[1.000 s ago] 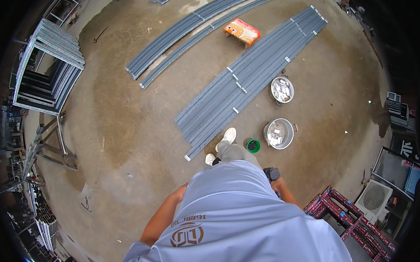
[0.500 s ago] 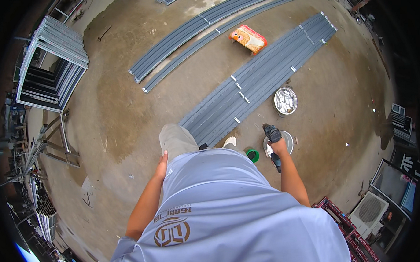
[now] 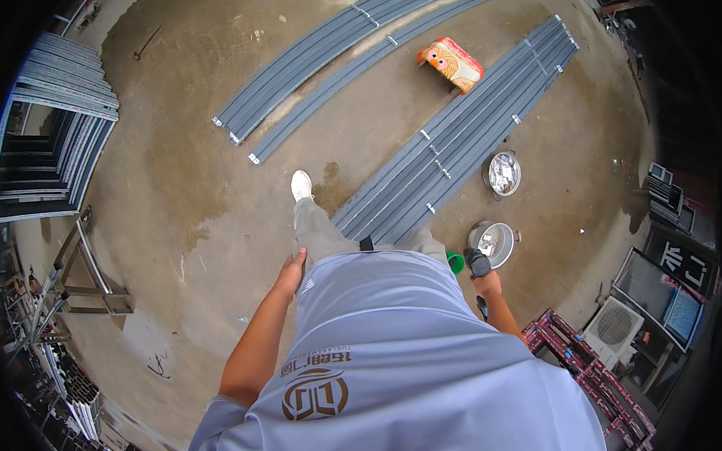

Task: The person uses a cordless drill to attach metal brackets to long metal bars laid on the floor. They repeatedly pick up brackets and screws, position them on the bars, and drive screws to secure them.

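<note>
Much space lies between the right hand (image 3: 488, 284) and the left hand (image 3: 293, 270), which are at opposite sides of the body. The right one is closed around a dark power tool (image 3: 477, 262), held in the air beside the hip; in this view, it appears just next to the nearer metal pot (image 3: 506, 244) and a green bucket (image 3: 456, 262). The left one is near the thigh, its fingers loosely straight, its palm side hidden. On the floor (image 3: 216, 232), a wide row of grey profiles (image 3: 446, 153) runs toward the upper right, and an orange and red stool (image 3: 456, 63) stands just beside it. The farther metal pot (image 3: 518, 171) contains pale pieces. One white shoe (image 3: 301, 184) is set forward, left of the row. At far left, many frames (image 3: 69, 97) stand stacked together
</note>
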### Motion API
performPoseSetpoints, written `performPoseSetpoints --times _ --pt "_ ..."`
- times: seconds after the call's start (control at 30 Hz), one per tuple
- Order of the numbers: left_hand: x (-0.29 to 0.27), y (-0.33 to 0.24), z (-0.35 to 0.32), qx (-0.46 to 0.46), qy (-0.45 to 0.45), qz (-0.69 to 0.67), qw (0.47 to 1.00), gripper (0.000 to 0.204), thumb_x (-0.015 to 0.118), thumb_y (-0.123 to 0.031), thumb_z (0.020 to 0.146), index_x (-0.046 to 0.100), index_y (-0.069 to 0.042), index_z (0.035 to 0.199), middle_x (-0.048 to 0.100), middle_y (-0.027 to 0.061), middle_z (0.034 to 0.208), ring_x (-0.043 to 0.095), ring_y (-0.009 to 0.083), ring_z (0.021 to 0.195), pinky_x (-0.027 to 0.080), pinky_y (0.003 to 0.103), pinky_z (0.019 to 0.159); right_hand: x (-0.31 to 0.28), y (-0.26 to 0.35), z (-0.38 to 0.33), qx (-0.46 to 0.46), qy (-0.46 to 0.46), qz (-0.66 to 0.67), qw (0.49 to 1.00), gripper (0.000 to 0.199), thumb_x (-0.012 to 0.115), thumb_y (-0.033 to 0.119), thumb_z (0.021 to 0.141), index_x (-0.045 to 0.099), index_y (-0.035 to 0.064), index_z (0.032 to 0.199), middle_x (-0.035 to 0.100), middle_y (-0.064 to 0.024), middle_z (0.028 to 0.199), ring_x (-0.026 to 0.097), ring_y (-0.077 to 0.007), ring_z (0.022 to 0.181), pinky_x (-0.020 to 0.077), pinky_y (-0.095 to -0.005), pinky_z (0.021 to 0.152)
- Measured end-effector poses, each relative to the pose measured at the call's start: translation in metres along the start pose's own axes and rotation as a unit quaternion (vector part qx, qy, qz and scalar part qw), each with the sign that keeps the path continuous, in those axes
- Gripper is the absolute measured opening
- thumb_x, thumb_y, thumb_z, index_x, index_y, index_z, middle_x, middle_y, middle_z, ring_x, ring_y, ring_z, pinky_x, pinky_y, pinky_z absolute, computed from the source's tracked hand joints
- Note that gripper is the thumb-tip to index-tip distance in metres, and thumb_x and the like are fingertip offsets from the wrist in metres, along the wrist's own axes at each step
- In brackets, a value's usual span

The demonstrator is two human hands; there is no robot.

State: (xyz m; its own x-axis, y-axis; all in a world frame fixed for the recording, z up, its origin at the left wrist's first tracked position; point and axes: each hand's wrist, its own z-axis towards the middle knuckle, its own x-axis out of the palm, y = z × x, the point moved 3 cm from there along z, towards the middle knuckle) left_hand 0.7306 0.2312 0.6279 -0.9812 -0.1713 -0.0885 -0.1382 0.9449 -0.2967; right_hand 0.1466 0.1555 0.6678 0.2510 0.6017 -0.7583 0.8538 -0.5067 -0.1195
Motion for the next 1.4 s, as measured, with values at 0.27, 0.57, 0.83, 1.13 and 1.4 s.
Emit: performPoseSetpoints --times 0.27,0.57,0.83,1.13,1.4 --pt "-0.072 -0.107 -0.016 -0.024 0.066 0.123 0.990 0.080 0.053 -0.059 0.101 0.049 0.007 0.145 0.059 0.0249 0.142 0.058 0.0321 0.130 0.044 0.041 0.109 -0.038 0.147 -0.054 -0.017 -0.014 0.187 0.982 0.045 0.083 0.026 0.079 0.071 0.0041 0.117 0.075 -0.0187 0.107 0.073 -0.0337 0.101 0.0549 -0.0438 0.087" --pt "-0.090 -0.171 0.036 0.024 0.062 0.288 0.955 0.077 0.048 -0.057 0.102 0.054 0.010 0.138 0.059 0.0298 0.139 0.060 0.0377 0.127 0.047 0.043 0.106 -0.032 0.225 -0.020 -0.106 -0.040 0.300 0.947 0.029 0.081 0.025 0.086 0.070 0.0040 0.103 0.068 -0.0058 0.079 0.061 -0.0151 0.062 0.0499 -0.0364 0.062" --pt "-0.075 -0.236 0.049 0.057 -0.010 0.281 0.958 0.076 0.051 -0.052 0.102 0.044 0.007 0.150 0.051 0.0302 0.149 0.050 0.0375 0.140 0.039 0.040 0.115 -0.004 0.240 0.046 -0.011 0.127 0.311 0.942 0.029 0.083 0.028 0.086 0.070 0.0024 0.093 0.064 -0.0032 0.071 0.058 -0.0143 0.060 0.0475 -0.0354 0.059" --pt "-0.028 -0.347 0.058 0.208 -0.030 0.343 0.915 0.074 0.063 -0.051 0.095 0.051 0.000 0.148 0.051 0.0282 0.149 0.049 0.0379 0.141 0.038 0.042 0.118 -0.093 0.309 0.042 -0.072 0.095 0.387 0.914 0.050 0.085 0.025 0.078 0.067 0.0011 0.118 0.073 -0.0104 0.096 0.067 -0.0202 0.088 0.0533 -0.0368 0.082" --pt "0.060 -0.431 0.023 0.175 0.375 0.204 0.887 0.082 0.053 -0.061 0.102 0.038 -0.001 0.157 0.051 0.0183 0.153 0.036 0.0278 0.150 0.022 0.041 0.125 -0.186 0.406 -0.074 -0.181 0.008 0.512 0.840 0.047 0.082 0.012 0.085 0.061 0.0058 0.127 0.072 -0.0049 0.106 0.066 -0.0145 0.095 0.0524 -0.0321 0.089"
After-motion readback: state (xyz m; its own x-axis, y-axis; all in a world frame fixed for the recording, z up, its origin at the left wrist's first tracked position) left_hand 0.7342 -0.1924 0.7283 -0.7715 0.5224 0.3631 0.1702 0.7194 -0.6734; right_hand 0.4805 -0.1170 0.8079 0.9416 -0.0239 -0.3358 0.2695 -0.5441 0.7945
